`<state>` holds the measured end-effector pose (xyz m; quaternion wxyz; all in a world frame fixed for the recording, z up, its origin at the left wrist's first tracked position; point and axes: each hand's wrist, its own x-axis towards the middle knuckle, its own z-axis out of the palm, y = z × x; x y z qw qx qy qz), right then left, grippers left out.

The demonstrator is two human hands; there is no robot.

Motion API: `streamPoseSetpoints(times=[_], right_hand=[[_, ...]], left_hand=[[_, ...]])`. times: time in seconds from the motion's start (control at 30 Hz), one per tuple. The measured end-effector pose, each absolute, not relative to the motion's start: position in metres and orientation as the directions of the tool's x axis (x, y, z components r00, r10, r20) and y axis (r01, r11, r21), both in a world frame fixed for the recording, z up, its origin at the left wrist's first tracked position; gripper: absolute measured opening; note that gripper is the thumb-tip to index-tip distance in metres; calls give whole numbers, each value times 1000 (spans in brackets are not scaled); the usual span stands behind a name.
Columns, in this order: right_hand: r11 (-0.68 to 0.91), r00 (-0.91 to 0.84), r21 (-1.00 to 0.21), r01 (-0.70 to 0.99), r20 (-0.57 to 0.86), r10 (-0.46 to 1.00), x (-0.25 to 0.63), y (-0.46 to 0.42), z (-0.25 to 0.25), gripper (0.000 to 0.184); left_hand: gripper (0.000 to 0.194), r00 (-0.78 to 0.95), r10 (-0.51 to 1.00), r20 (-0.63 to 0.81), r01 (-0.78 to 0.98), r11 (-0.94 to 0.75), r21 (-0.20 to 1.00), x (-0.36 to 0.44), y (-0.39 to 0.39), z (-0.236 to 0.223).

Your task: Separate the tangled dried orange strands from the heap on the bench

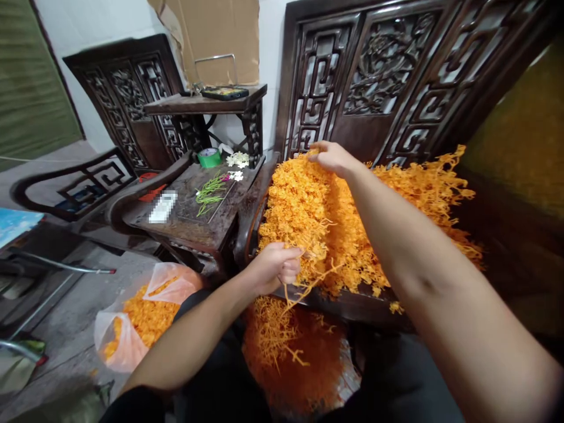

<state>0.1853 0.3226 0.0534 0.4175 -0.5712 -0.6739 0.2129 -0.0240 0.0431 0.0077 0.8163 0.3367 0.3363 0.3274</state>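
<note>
A large heap of orange, frilly flower-like sprays on thin branching stems (299, 200) lies on the dark wooden bench seat. My left hand (279, 267) is closed at the near edge of the heap, gripping a thin orange stem (308, 288) that hangs out below the fingers. At the far side of the heap, my right hand (332, 157) rests on top with fingers stretched to the left; their tips are partly lost among the orange sprays. Below, between my knees, loose orange stems (273, 332) lie over a reddish-orange surface.
Left of the bench, a low wooden table (185, 226) bears green tape (209, 157), green stems (210, 194) and white flowers (238, 160). A phone (224, 93) lies on a higher stand. On the floor, a plastic bag (127, 346) holds orange pieces. The carved bench back (326, 76) rises behind.
</note>
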Motion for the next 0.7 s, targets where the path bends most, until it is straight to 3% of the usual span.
streamPoseSetpoints(times=[0.1,0.17,0.2,0.23,0.3,0.4,0.5,0.6,0.7], right_hand=[[329,-16,-707,625,410,912,192,294,61,86],[467,15,-682,563,573,819,193,251,60,95],[518,2,-718,465,586,810,192,223,57,91],[517,-30,-790,331,539,842,189,194,53,87],[307,-211,-951,41,292,933,181,136,39,92],[-39,-393,-983,-182,37,919,167,76,19,107],[-151,-436,-942,-299,-6,900,156,54,12,120],[-154,-445,-919,-362,25,895,151,51,11,125],[-157,-391,-929,-336,-14,920,149,49,6,101]], left_hand=[[39,528,786,-321,-341,543,767,-27,47,6],[38,515,806,-291,-385,521,762,-27,49,6],[38,520,809,-273,-412,518,750,-27,50,7],[39,536,805,-254,-437,523,732,-26,50,9],[39,591,776,-220,-478,557,679,-24,49,12],[30,649,733,-205,-501,614,610,-15,44,16],[23,611,758,-228,-530,606,593,-5,39,16],[34,531,816,-227,-575,544,611,3,36,12],[44,525,832,-177,-596,508,622,7,38,9]])
